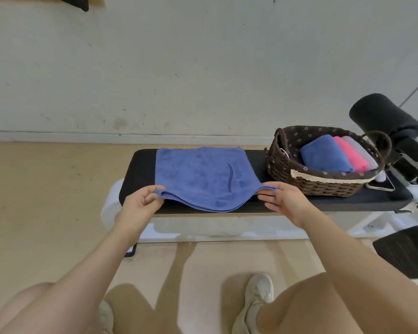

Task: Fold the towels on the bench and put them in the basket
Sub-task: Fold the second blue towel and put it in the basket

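**Desk:** What are the hands doing?

**Photographer:** The left hand (144,200) pinches the near left corner of a blue towel (203,177); the right hand (281,197) pinches the near right corner, thumb on top, fingers underneath. Both corners are raised slightly, and the near edge sags between them over the front of the table (323,201).

**Desk:** Where does the towel lie?

**Photographer:** Across the black padded table, already doubled, judging by the layered near edge. It looks partway folded, with at least one more fold to go.

**Desk:** And the basket?

**Photographer:** The woven basket (323,186) sits on the table to the right of the towel, near it but apart. Inside are a folded blue towel (323,154), a pink one (350,155) and a pale one (364,153), side by side. So three look done; the one in hand appears to be the last on the table.

**Desk:** Any readable writing?

**Photographer:** A dark logo (234,174) with a curved stroke and lettering is printed on the towel, seen sideways; I cannot read it reliably.
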A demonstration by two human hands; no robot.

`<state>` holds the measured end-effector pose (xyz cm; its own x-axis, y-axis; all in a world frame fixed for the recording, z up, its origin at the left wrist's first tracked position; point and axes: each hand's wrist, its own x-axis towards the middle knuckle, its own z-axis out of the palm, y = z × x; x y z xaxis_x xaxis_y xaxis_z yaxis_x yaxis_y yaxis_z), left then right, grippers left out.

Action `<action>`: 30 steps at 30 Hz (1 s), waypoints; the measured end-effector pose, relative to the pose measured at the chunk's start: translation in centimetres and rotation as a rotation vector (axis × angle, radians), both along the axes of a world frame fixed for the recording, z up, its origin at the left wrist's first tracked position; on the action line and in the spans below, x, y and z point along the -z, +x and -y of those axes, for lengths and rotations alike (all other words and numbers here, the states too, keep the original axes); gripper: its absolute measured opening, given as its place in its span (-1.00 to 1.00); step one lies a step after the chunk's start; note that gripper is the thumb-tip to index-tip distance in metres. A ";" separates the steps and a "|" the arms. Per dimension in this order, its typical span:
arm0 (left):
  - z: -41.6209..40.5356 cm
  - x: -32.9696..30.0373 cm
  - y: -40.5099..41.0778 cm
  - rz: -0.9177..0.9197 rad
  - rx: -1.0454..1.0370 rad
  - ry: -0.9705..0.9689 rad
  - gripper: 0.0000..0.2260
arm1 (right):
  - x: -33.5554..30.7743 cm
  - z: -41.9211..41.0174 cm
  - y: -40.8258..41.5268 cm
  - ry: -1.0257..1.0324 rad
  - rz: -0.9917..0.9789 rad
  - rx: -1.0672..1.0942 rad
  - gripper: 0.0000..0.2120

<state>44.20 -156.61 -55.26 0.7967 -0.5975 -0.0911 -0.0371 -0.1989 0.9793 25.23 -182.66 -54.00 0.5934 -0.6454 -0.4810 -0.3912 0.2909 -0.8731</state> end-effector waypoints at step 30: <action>14.1 4.4 16.3 0.191 -0.273 0.471 -0.85 | 6.4 11.8 17.4 -0.668 -0.451 0.029 -0.66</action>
